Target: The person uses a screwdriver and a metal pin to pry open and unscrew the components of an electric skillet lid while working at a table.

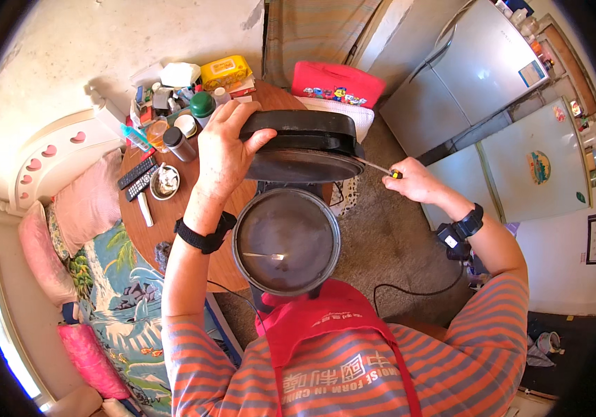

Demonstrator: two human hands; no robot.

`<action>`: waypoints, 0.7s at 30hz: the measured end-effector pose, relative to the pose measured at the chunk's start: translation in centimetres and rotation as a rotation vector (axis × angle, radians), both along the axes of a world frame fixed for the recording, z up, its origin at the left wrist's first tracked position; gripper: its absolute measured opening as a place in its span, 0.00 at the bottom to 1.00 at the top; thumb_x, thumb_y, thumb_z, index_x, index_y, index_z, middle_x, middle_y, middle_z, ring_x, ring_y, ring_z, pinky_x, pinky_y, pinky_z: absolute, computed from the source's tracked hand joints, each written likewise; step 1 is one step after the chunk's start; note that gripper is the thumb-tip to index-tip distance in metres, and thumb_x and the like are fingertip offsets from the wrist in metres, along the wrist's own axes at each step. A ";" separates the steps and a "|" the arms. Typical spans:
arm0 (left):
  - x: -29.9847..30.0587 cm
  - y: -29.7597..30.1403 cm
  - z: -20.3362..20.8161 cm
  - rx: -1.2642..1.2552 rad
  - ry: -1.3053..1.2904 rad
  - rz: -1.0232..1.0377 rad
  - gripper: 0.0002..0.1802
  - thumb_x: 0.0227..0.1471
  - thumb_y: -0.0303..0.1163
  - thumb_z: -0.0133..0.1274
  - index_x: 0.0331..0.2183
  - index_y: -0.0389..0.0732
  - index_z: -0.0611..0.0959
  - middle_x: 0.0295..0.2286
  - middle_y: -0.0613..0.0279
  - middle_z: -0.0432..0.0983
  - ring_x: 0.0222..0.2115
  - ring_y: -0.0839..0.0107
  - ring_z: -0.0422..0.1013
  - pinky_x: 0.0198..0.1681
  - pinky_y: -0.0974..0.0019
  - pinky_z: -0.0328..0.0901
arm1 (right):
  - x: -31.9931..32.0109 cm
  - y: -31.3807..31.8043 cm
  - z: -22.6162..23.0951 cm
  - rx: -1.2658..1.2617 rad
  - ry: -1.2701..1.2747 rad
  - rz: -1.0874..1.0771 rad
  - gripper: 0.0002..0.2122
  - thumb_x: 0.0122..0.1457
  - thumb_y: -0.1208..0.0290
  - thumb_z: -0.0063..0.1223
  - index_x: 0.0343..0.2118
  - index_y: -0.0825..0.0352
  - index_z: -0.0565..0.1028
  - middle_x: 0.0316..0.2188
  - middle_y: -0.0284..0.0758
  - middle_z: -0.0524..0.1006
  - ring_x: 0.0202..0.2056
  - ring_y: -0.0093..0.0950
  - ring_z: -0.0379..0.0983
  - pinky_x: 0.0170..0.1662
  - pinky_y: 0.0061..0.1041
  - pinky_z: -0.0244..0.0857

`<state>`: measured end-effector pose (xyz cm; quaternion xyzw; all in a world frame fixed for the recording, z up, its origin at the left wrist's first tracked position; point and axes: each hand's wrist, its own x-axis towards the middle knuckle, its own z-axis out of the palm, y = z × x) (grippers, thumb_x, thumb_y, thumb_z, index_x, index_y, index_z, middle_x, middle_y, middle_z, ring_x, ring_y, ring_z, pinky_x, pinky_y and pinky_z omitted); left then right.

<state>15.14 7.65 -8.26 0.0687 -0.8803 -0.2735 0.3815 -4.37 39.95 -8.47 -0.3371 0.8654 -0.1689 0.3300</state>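
A black round electric griddle stands open at the table's right edge, its dark lower plate facing up and its thick lid raised behind it. My left hand grips the lid's left end, thumb on the near side and fingers over the top. In my right hand is a screwdriver with a black and yellow handle, its thin shaft pointing left at the lid's right edge. Whether the tip sits in a screw there is hidden. A thin pale streak shows on the lower plate; I cannot tell if it is an object or a reflection.
The brown round table carries remotes, a bowl, a green-lidded bottle and a yellow wipes pack. A red chair back stands behind the griddle. A bed lies left; refrigerators stand right.
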 end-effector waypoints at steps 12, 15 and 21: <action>-0.8 2.3 0.5 -0.024 0.013 -0.034 0.21 0.45 0.41 0.66 0.38 0.38 0.81 0.30 0.53 0.74 0.34 0.49 0.72 0.39 0.54 0.68 | 3.3 -1.0 6.0 0.146 0.362 0.121 0.24 0.61 0.53 0.56 0.18 0.72 0.72 0.14 0.42 0.72 0.18 0.38 0.69 0.25 0.38 0.62; -2.6 2.5 0.3 -0.138 0.087 0.016 0.22 0.43 0.48 0.64 0.36 0.43 0.83 0.30 0.60 0.76 0.35 0.55 0.73 0.37 0.57 0.69 | 4.4 -1.3 6.9 0.222 0.583 0.167 0.23 0.61 0.52 0.55 0.23 0.72 0.75 0.20 0.48 0.75 0.26 0.48 0.74 0.32 0.44 0.66; -4.4 3.7 0.0 -0.180 0.084 0.013 0.23 0.43 0.49 0.64 0.35 0.42 0.83 0.28 0.59 0.75 0.32 0.56 0.73 0.35 0.57 0.69 | 3.6 -0.4 6.1 0.267 0.693 0.180 0.23 0.59 0.50 0.56 0.26 0.72 0.76 0.20 0.48 0.76 0.29 0.49 0.76 0.34 0.44 0.69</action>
